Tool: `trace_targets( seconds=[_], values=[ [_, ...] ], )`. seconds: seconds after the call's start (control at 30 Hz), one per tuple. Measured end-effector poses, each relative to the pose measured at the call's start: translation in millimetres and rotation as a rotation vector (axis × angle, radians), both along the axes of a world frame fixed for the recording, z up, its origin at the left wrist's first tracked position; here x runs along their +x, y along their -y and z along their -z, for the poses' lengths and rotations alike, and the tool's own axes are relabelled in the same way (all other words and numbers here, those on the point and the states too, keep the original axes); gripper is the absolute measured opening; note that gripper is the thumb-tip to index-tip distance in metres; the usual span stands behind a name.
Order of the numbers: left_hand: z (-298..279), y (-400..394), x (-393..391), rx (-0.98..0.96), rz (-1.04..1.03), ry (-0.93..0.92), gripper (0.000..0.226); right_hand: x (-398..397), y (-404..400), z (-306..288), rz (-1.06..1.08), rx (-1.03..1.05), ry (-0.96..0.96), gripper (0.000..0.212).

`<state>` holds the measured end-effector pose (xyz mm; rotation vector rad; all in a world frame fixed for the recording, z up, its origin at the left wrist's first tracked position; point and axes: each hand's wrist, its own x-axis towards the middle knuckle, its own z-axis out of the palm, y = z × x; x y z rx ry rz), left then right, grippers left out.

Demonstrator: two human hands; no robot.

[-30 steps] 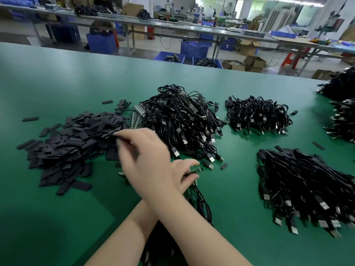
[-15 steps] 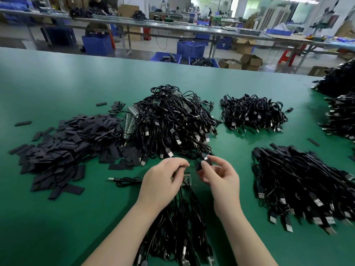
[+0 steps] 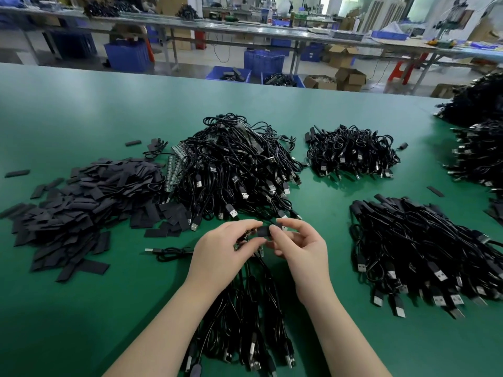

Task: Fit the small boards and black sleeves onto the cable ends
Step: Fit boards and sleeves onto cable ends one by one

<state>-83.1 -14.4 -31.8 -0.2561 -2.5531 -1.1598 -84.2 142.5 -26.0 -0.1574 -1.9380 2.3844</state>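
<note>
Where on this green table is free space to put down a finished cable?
Bare table lies near left, below the sleeve pile; also far, beyond the big cable heap, and between the hands and the right cable pile. Crowded: the middle band of piles and the right edge.

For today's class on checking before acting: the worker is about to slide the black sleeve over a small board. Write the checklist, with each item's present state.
1. Black sleeve pinched by right hand: ok.
2. Small board held by left hand: ok.
3. Sleeve mouth lined up with board: cannot tell, fingers hide it.
4. Cable bundle lying below the hands: ok.
5. Sleeve pile on the green table: ok.
</note>
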Motion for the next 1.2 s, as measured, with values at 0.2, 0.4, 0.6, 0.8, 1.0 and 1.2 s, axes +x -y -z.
trace_targets(
  seconds=[0.2,0.4,0.6,0.8,1.0,1.2],
  values=[
    [1.6,0.8,-3.1,0.141,0.01,0.044,0.025,0.7,-0.9,-2.1,-0.135,-0.01,-0.046,0.023],
    [-1.2,1.6,-3.1,0.242,0.081,0.045,0.02,2.8,-1.7,-6.0,-0.181,0.043,-0.116,0.027],
    [-0.2,0.6,-3.3,0.26,0.101,0.042,0.017,1.1,-1.9,-4.5,-0.111,0.097,-0.14,0.024],
    [-1.0,-1.1,-2.6,0.229,0.093,0.069,0.021,-0.2,-2.7,-2.0,-0.067,0.072,-0.134,0.021],
    [-0.7,0.8,-2.4,0.208,0.061,0.094,0.023,-0.7,-3.1,-1.1,-0.072,0.039,-0.116,0.02],
    [-3.0,1.0,-0.1,0.188,0.085,0.138,0.032,0.2,-3.9,-0.3,-0.096,0.055,-0.118,0.005]
  ],
)
